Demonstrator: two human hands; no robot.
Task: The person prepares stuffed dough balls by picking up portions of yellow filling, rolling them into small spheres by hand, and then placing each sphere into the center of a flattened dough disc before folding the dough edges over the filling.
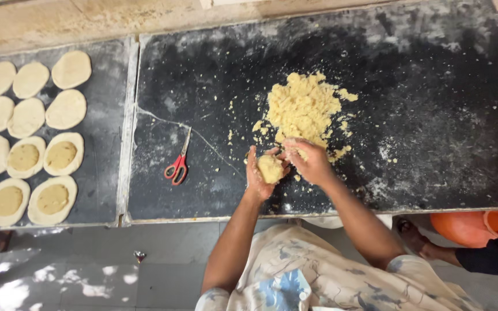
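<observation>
1. Head view is looking straight down on a dark, flour-dusted bench (433, 115), with the person's two bare arms reaching up from the lower edge.
2. Left hand (256, 175) is lying palm up, cupping a ball of yellow filling (271, 169) in its curled fingers.
3. Right hand (312, 161) is bending over from the right, its fingertips pressing on the ball's upper right side; the hand is partly closed around it.
4. That ball is sitting roughly round, so no long axis or pointing direction is showing; it is held just above the bench near its front edge.
5. Just beyond the hands, a loose heap of crumbly yellow filling (304, 106) is spreading on the bench, its longer side running from near the hands up and away.
6. Red-handled scissors (178, 164) are lying well left of the hands, blades pointing away from the person.
7. Far left, flat dough rounds (67, 109) are lying in rows on a second board (108, 173), some carrying filling.
</observation>
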